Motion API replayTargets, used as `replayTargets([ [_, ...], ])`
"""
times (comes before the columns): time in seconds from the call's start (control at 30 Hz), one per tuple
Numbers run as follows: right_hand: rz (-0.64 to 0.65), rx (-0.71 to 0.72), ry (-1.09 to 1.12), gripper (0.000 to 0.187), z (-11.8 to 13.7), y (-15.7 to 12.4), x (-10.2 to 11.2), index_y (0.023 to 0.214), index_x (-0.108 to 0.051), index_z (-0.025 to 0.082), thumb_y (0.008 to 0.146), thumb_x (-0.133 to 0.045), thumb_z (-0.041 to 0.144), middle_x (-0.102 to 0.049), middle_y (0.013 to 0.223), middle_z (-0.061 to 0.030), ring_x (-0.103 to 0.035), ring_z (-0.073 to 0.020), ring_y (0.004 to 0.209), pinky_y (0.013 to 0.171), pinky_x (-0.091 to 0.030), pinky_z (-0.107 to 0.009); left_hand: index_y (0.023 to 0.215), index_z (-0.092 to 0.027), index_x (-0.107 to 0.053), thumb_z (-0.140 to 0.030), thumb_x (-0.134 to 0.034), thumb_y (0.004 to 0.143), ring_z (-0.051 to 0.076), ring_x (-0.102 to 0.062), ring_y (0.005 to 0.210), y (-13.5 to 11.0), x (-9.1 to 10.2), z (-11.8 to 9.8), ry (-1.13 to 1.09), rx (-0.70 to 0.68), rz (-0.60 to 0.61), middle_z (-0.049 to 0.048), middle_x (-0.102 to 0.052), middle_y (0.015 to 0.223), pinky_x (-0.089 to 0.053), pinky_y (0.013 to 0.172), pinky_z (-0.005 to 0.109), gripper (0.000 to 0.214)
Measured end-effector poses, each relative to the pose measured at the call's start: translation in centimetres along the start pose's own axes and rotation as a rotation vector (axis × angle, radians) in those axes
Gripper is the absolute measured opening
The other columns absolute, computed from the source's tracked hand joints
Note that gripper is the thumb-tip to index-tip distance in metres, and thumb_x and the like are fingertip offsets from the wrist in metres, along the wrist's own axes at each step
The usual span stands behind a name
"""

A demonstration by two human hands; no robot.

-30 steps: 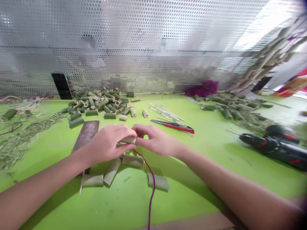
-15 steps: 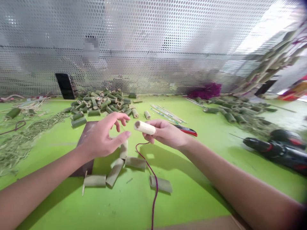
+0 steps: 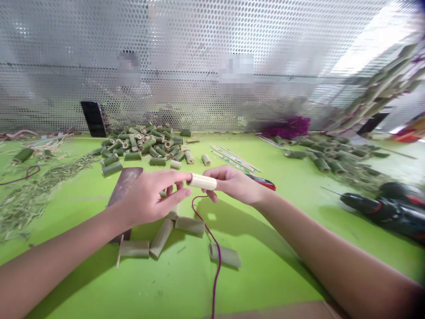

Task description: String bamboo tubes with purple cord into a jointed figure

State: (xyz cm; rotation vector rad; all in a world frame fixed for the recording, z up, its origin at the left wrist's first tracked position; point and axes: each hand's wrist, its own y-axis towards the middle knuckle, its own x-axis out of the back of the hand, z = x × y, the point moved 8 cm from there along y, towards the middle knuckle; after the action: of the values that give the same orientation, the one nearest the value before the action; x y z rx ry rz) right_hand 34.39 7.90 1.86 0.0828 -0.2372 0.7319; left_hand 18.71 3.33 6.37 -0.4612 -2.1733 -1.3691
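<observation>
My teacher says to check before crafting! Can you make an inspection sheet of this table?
Surface: green work table, strewn with shavings.
Job's things: pale bamboo tube; green bamboo pieces below the hands.
Clutter: heap of bamboo pieces, cordless drill, red-handled knife.
Grips: right hand holds the tube; left hand touches its end.
Cables: purple cord on the table below the tube.
Surroundings: perforated metal screen, black phone.

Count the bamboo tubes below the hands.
5: one leftmost, one slanted beside it, one right of that, one beneath the left hand, one by the purple cord; others may be hidden.
</observation>
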Motion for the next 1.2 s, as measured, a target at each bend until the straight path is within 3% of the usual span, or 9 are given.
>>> replayTargets([
  [0.2,0.074,0.02,0.058,0.047,-0.1,0.0,-0.9,0.077,-0.069,0.017,0.083,-0.075,0.063,-0.066,0.061,0.0015,-0.058,-0.0119,0.053,0.064,-0.049,-0.029,0.105,-0.026,-0.081,-0.034,-0.068,0.097,0.01,-0.059,0.051,-0.1,-0.3,0.9,-0.146,0.247,0.078,-0.0015,-0.074,0.069,-0.045,0.045,0.021,0.017],
  [0.43,0.091,0.06,0.252,0.045,-0.4,0.1,-1.1,0.079,-0.07,0.016,0.082,-0.079,0.06,-0.064,0.069,0.0007,-0.058,-0.0108,0.058,0.065,-0.049,-0.027,0.089,-0.029,-0.084,-0.043,-0.085,0.08,0.017,-0.065,0.056,-0.7,0.7,2.6,-0.26,0.433,-0.066,0.0021,-0.077,0.073,-0.054,0.048,0.029,0.017],
  [0.63,0.025,0.023,0.353,0.038,-1.5,0.3,0.4,0.078,-0.067,0.016,0.086,-0.074,0.053,-0.062,0.068,-0.0011,-0.056,-0.0128,0.062,0.067,-0.049,-0.028,0.087,-0.025,-0.084,-0.036,-0.085,0.08,0.011,-0.061,0.047,-0.9,1.6,4.9,-0.428,0.603,-0.21,0.0016,-0.077,0.073,-0.051,0.042,0.023,0.013],
  [0.77,-0.053,-0.053,0.384,0.021,-3.0,0.6,1.9,0.09,-0.069,0.015,0.087,-0.071,0.036,-0.064,0.073,-0.0017,-0.056,-0.0132,0.066,0.065,-0.048,-0.026,0.083,-0.021,-0.081,-0.033,-0.086,0.076,0.009,-0.059,0.044,-0.7,2.1,6.0,-0.552,0.658,-0.311,0.0017,-0.077,0.073,-0.048,0.04,0.02,0.015],
  [0.97,-0.205,-0.218,0.54,0.015,-5.5,0.8,4.0,0.099,-0.064,0.016,0.087,-0.066,0.025,-0.06,0.072,0.0012,-0.056,-0.0111,0.063,0.061,-0.05,-0.022,0.08,-0.019,-0.078,-0.033,-0.089,0.071,0.008,-0.059,0.042,-0.4,2.9,6.9,-0.603,0.678,-0.375,0.0013,-0.077,0.075,-0.048,0.041,0.02,0.02],
  [1.1,-0.251,-0.292,0.532,0.008,-6.6,0.7,5.3,0.097,-0.065,0.017,0.091,-0.062,0.022,-0.061,0.07,0.0013,-0.057,-0.0094,0.058,0.054,-0.05,-0.018,0.081,-0.02,-0.078,-0.037,-0.09,0.071,0.007,-0.057,0.041,-0.4,3.8,7.5,-0.624,0.689,-0.441,0.0003,-0.076,0.073,-0.048,0.04,0.02,0.023],
  [1.2,-0.255,-0.396,0.485,0.005,-7.6,0.5,6.5,0.088,-0.066,0.015,0.091,-0.067,0.019,-0.064,0.068,0.0007,-0.056,-0.007,0.053,0.04,-0.04,-0.014,0.082,-0.021,-0.078,-0.037,-0.088,0.073,0.006,-0.056,0.041,-0.6,4.4,7.8,-0.62,0.697,-0.451,-0.0008,-0.075,0.073,-0.047,0.039,0.019,0.021],
])
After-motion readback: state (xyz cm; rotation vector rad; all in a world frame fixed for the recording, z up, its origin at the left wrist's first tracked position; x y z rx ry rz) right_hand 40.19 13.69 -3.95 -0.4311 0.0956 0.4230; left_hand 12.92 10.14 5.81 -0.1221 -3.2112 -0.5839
